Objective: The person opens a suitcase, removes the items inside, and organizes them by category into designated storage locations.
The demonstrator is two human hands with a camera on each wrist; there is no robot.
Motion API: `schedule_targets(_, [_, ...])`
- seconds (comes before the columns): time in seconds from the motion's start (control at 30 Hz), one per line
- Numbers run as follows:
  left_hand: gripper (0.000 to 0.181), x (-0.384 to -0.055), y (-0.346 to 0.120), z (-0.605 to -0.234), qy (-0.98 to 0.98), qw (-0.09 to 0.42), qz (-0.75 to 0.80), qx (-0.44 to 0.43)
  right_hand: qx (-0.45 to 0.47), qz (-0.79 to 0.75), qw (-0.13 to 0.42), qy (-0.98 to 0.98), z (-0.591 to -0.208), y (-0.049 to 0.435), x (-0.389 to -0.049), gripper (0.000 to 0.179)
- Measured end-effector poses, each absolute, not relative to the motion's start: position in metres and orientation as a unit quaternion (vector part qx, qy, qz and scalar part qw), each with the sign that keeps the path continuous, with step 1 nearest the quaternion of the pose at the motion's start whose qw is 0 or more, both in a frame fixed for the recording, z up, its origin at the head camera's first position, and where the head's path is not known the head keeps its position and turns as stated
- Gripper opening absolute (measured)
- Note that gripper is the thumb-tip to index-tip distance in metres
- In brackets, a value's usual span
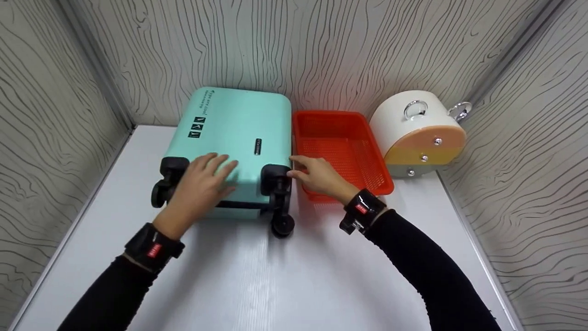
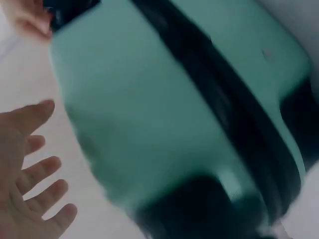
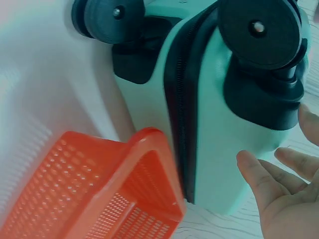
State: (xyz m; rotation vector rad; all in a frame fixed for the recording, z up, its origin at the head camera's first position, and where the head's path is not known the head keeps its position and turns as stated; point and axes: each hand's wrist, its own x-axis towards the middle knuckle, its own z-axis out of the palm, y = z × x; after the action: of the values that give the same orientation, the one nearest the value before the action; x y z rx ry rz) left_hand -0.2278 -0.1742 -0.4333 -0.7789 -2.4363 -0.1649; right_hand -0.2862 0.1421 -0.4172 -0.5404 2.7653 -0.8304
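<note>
A mint-green suitcase [image 1: 234, 124] lies flat, its black wheels [image 1: 282, 225] facing the person. Over its near left part is my left hand [image 1: 200, 184], fingers spread and holding nothing. In the left wrist view that hand [image 2: 30, 174] shows spread fingers beside the green shell [image 2: 129, 104]. At the suitcase's near right corner, my right hand [image 1: 321, 174] has its fingertips right at the edge by the wheel mount. The right wrist view shows loosely spread fingers [image 3: 264, 174] close to the shell, beside the black zipper band [image 3: 184, 99].
A red perforated basket [image 1: 388, 184] stands directly right of the suitcase, partly under the right wrist. Right of it is a round white drawer box [image 1: 399, 105] with coloured fronts and ring handles. Wood-patterned walls [image 1: 321, 50] enclose the white table [image 1: 257, 285] at the back and sides.
</note>
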Motion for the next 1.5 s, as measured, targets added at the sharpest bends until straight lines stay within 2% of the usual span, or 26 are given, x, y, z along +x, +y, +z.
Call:
schedule_targets(0.17, [0.080, -0.218, -0.131, -0.450, -0.899, 0.254, 0.022, -0.355, -0.176, -0.281, 0.095, 0.938, -0.428, 0.154, -0.283, 0.061])
schedule_targets(0.27, [0.083, -0.215, -0.112, -0.463, -0.886, 0.265, 0.060, -0.375, -0.171, -0.280, 0.092, 0.940, -0.435, 0.159, -0.282, 0.061])
schedule_targets(0.47, [0.071, -0.217, -0.086, -0.490, -0.846, 0.330, 0.130, -0.397, -0.172, -0.273, 0.090, 0.942, -0.452, 0.162, -0.274, 0.058])
schedule_targets(0.67, [0.054, -0.226, -0.079, -0.494, -0.819, 0.376, 0.130, -0.414, -0.182, -0.241, 0.097, 0.948, -0.463, 0.156, -0.270, 0.061])
schedule_targets(0.8, [0.042, -0.230, -0.080, -0.489, -0.801, 0.403, 0.112, -0.427, -0.189, -0.239, 0.090, 0.948, -0.465, 0.152, -0.270, 0.063])
schedule_targets(0.9, [0.040, -0.231, -0.081, -0.482, -0.791, 0.420, 0.094, -0.434, -0.186, -0.247, 0.094, 0.946, -0.467, 0.149, -0.270, 0.065])
schedule_targets(1.07, [0.044, -0.231, -0.087, -0.466, -0.786, 0.440, 0.058, -0.431, -0.166, -0.264, 0.110, 0.944, -0.473, 0.139, -0.269, 0.069])
schedule_targets(1.23, [0.053, -0.231, -0.099, -0.446, -0.790, 0.449, 0.027, -0.416, -0.170, -0.276, 0.099, 0.941, -0.479, 0.127, -0.270, 0.072])
schedule_targets(1.5, [0.054, -0.232, -0.127, -0.402, -0.803, 0.474, -0.069, -0.354, -0.169, -0.285, 0.102, 0.938, -0.475, 0.118, -0.276, 0.074])
